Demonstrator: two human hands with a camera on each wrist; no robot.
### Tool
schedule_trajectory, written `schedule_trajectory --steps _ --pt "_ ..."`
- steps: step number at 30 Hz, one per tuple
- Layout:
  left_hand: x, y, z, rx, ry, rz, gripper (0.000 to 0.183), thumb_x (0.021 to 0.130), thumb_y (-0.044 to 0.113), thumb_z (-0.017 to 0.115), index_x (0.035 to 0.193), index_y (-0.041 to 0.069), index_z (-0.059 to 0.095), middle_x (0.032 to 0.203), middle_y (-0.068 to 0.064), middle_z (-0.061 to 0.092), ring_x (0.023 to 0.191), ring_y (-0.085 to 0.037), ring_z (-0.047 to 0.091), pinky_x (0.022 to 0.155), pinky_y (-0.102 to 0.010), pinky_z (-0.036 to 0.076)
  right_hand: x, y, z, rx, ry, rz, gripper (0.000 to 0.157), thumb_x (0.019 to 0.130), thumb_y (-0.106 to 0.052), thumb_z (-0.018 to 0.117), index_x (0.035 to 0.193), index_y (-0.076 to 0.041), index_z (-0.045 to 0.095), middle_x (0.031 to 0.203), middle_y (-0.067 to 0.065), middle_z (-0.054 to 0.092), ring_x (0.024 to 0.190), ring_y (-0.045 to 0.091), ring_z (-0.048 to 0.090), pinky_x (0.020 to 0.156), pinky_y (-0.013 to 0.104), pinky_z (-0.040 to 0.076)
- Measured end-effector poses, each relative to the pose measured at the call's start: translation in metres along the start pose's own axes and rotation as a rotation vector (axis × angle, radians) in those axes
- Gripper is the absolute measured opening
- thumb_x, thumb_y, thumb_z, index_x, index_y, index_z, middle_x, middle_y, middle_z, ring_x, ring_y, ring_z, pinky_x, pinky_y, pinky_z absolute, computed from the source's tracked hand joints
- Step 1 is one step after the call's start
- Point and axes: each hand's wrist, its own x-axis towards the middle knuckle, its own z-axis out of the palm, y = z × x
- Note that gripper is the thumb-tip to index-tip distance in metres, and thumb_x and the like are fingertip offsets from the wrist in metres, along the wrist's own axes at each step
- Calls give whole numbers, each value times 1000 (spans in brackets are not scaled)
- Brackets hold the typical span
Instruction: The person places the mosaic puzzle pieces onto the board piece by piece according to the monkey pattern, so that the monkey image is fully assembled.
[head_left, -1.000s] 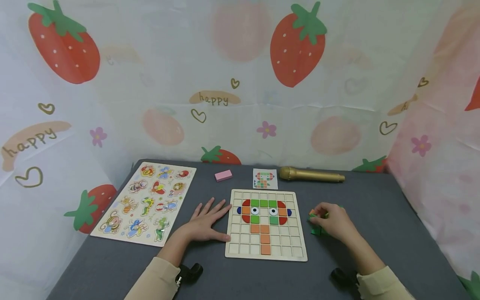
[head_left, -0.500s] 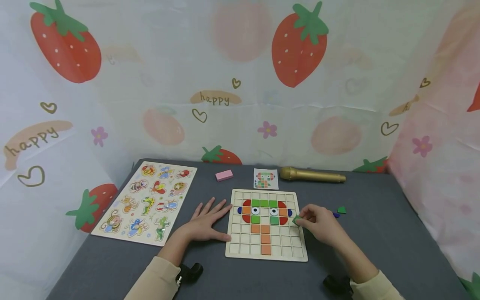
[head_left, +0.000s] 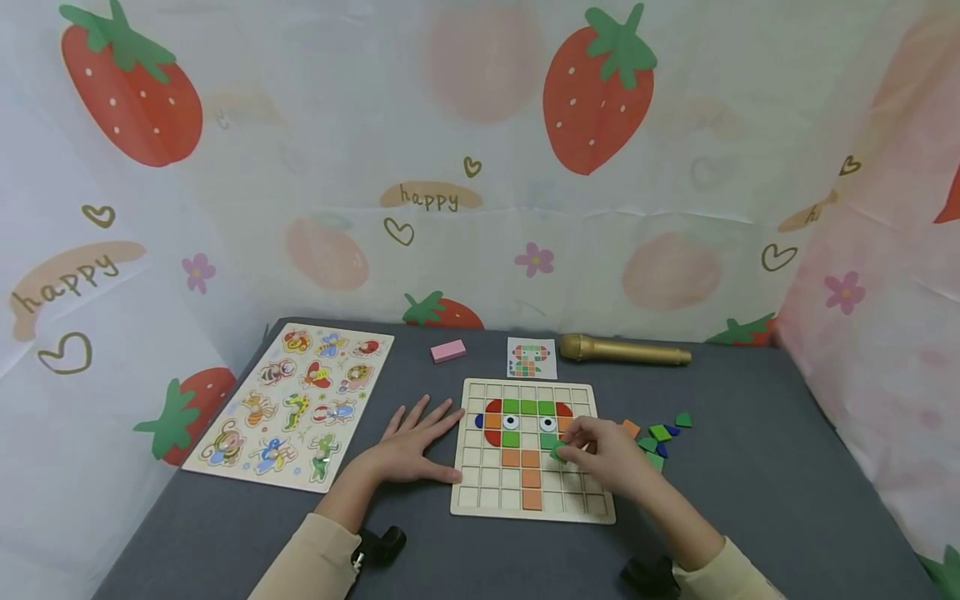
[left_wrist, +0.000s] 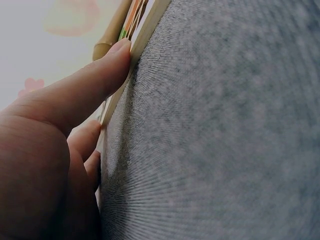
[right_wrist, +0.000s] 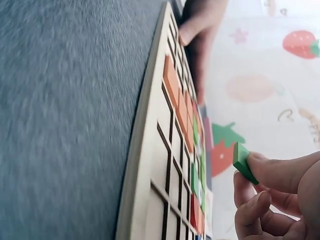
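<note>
My right hand point(head_left: 609, 457) pinches a small green tile point(right_wrist: 243, 159) between thumb and fingers, held above the wooden grid board point(head_left: 480, 510). In the head view the tile overlaps cells right of the orange column. My left hand point(head_left: 411, 448) lies with spread fingers at the board's left side; its thumb point(left_wrist: 107, 70) touches the edge in the left wrist view. The board bears red corner pieces, green tiles point(head_left: 528, 407), two eye tiles point(head_left: 510, 423) and orange tiles point(head_left: 531, 478) running down to the bottom row.
Several loose green, blue and orange pieces point(head_left: 660, 433) lie right of the board. Behind it are a small pattern card point(head_left: 531, 358), a gold microphone point(head_left: 626, 350) and a pink block point(head_left: 447, 351). An insect picture board point(head_left: 292, 408) lies at the left.
My right hand has moved left from the loose pieces to over the board, carrying a green tile, and the pieces behind it now show. My left hand has stayed in place.
</note>
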Motion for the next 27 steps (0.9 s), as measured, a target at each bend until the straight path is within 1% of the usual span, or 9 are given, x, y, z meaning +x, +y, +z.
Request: schedule_trajectory --steps 5,15,21,27 --pt "0 -1 1 0 1 -3 100 79 69 72 161 38 25 170 6 13 158 -30 -8 123 -61 -9 1 -5 13 -33 -32 -50 4 95 -21 72 94 -17 71 84 -5 67 63 10 55 56 25 46" --pt "1 -1 1 7 2 -1 101 79 70 71 161 38 24 170 6 13 158 -30 -7 123 -60 -8 5 -14 33 20 -99 -75 4 94 -20 72 94 -16 72 83 -6 66 67 12 57 57 26 48" --pt "0 -1 0 6 2 1 101 79 70 71 161 37 24 170 5 13 158 -30 -7 123 -61 -8 10 -15 46 -39 -108 -96 5 92 -22 75 91 -18 71 80 -9 66 67 7 56 60 23 48" --pt "0 -1 0 4 -3 0 100 79 70 71 161 37 24 170 6 13 158 -30 -7 123 -60 -8 13 -21 54 -85 -97 -87 7 92 -23 75 89 -20 70 78 -11 64 68 6 56 63 24 47"
